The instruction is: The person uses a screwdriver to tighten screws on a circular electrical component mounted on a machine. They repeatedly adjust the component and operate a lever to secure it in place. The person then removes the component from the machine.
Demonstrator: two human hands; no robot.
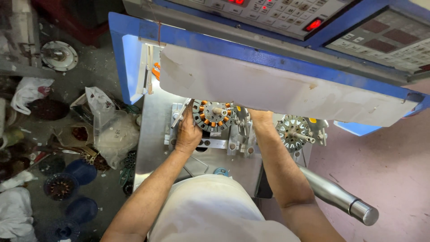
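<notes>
The left hand (188,133) lay with its fingers curled against the left rim of the round grey metal stator with copper-orange wound coils (214,115); the fingertips touched the toothed edge, though a full clamp on it could not be told. The stator sat on a spindle at the left station of the bare steel machine bed (152,148), just under the lower edge of the white scuffed guard panel (277,92).

The right hand (260,117) reached up beneath that same panel edge, just right of the stator. Its fingers were hidden by the panel, so whether they were spread or closed could not be told.

Further right, well apart from the wound stator, a second round grey unwound stator core (292,131) sat on its own spindle. Between the two stations stood small metal clamp brackets (242,130), which left only a narrow gap for the right wrist.

A polished steel cylindrical lever handle (340,199) projected from the bed's right edge, beside the right forearm.

Above the guard panel, the blue machine frame (134,54) carried a grey keypad control panel (277,11).

Left of the bed's edge, the floor held clear plastic bags (109,130) and blue round trays (80,210).
</notes>
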